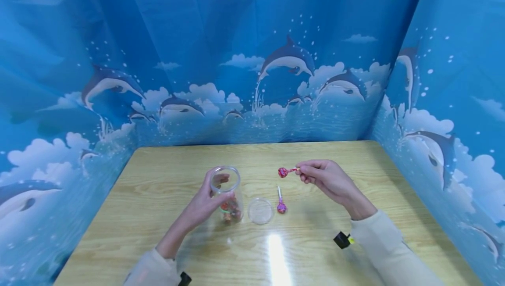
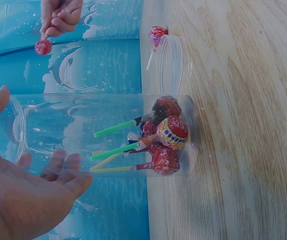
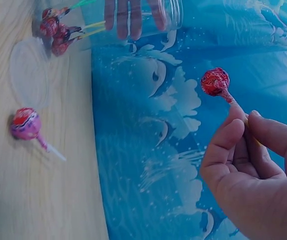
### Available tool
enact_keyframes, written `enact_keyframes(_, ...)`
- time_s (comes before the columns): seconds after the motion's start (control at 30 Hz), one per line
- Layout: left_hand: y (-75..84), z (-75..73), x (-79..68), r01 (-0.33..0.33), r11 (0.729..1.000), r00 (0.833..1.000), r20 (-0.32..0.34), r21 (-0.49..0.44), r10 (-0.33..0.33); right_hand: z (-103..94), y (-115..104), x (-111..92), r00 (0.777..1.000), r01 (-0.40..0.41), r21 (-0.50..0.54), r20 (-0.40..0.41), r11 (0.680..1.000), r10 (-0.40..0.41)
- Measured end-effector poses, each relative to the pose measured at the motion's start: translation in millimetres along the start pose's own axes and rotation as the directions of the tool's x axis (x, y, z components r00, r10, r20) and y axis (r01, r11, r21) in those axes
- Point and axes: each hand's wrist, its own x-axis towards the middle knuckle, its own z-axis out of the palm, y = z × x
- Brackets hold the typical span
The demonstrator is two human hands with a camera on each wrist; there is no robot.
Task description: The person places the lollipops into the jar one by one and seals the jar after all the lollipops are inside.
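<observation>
My left hand [image 1: 209, 198] holds a clear plastic jar [image 2: 83, 115] round its upper part, thumb on one side and fingers on the other. The jar stands upright on the table with its mouth uncovered. Several wrapped lollipops [image 2: 166, 135] lie at its bottom, their green and yellow sticks pointing up. Up in the air to the right of the jar, my right hand [image 1: 327, 180] pinches the stick of a red-wrapped lollipop [image 3: 215, 82] between thumb and fingers, candy end pointing left. Part of that stick is hidden by the fingers.
A round clear lid [image 1: 261, 211] lies flat just right of the jar. Beside it is a pink and red lollipop [image 3: 26, 124] with a white stick. The wooden table [image 1: 158, 242] is bordered at the back and sides by a blue dolphin-print curtain [image 1: 221, 58].
</observation>
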Motion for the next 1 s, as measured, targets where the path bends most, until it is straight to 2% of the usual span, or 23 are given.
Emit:
enact_keyframes(0.33,-1.4,0.7,1.2,-0.019,1.000,1.000,0.013,-0.006,0.019,23.8,-13.4,12.6,0.998,0.031,0.005,0.055,0.999,-0.032)
enact_keyframes(0.57,-1.2,1.6,1.3,0.005,1.000,1.000,0.001,0.004,-0.005,41.0,-18.3,23.4,0.995,0.052,0.003,0.089,0.999,-0.052)
enact_keyframes(1.0,-1.7,0.5,0.3,-0.017,1.000,1.000,0.003,-0.025,0.018,73.4,-16.6,46.2,0.988,0.053,0.064,0.144,0.996,-0.062)
